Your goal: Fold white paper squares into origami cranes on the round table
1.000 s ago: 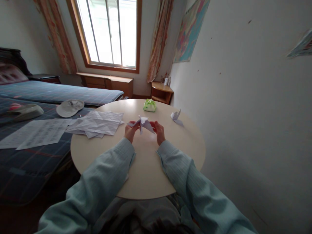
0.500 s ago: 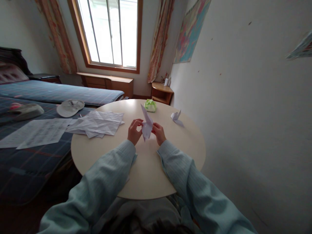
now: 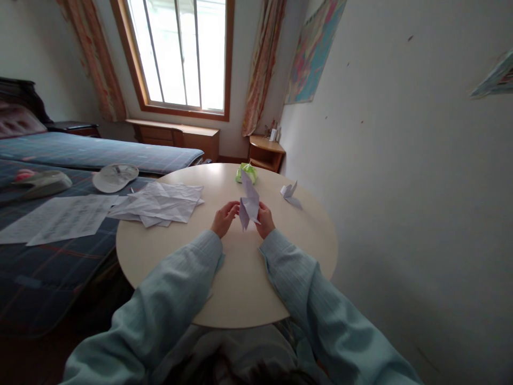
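A white origami paper figure (image 3: 249, 206) is upright over the middle of the round table, a tall point at its top and several pointed flaps below. My right hand (image 3: 265, 221) is closed on its right edge, with the fingertips partly hidden behind the paper. On the left side, the curled fingers of my left hand (image 3: 224, 219) pinch at the paper's edge; their tips are partly covered. Another folded paper figure (image 3: 291, 194) rests on the table to the right, apart from both hands.
Creased paper sheets (image 3: 166, 202) lie piled at the left of the round table (image 3: 240, 299). Behind my hands sits a green-and-white soft packet (image 3: 248, 172). Left of the table, a bed holds a pale cap (image 3: 115, 178) and printed sheets (image 3: 68, 216). A wall (image 3: 401, 187) stands at right.
The paper figure in my hands has shifted slightly right and turned, so its flaps show differently. My left fingers have changed position at its edge. Everything else stays put.
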The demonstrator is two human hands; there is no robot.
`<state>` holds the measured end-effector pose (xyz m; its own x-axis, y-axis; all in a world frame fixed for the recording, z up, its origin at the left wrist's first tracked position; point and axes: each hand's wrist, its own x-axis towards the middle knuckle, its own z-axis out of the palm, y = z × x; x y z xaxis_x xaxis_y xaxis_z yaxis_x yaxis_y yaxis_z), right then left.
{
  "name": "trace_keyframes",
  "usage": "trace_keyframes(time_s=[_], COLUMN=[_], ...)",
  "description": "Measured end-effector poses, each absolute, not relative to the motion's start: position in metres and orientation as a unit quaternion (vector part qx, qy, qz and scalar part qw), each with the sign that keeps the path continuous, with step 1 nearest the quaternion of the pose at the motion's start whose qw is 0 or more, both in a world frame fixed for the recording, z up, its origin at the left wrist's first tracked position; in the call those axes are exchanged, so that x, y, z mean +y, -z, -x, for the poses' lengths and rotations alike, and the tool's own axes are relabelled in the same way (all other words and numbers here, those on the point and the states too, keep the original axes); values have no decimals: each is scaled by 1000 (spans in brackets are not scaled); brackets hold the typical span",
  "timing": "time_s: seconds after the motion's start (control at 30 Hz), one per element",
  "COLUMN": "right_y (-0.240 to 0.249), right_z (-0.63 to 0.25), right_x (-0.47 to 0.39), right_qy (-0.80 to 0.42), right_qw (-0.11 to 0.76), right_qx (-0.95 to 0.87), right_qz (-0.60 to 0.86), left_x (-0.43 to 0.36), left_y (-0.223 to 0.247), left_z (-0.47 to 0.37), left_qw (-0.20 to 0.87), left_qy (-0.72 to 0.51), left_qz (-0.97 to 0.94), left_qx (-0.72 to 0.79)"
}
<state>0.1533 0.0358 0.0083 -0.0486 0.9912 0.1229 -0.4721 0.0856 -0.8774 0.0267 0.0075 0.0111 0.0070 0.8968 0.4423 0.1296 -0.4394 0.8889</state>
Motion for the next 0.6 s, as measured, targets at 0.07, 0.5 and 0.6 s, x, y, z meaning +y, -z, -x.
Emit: trace_keyframes(time_s=[0.07,0.5,0.6], right_y=[-8,-10,-14], right_z=[-153,-153,-156], right_x=[35,34,33], right_qy=[-608,-592,-588], right_qw=[596,578,599], right_qx=[-421,-447,-428], right_qz=[313,340,337], left_x=[8,8,7], left_y=[-11,-13,-15], left_z=[-26,-24,-24], left_qw=[321,230,190], left_qy=[-582,-622,-629], left_qz=[-621,-604,-600], left_qx=[415,441,456])
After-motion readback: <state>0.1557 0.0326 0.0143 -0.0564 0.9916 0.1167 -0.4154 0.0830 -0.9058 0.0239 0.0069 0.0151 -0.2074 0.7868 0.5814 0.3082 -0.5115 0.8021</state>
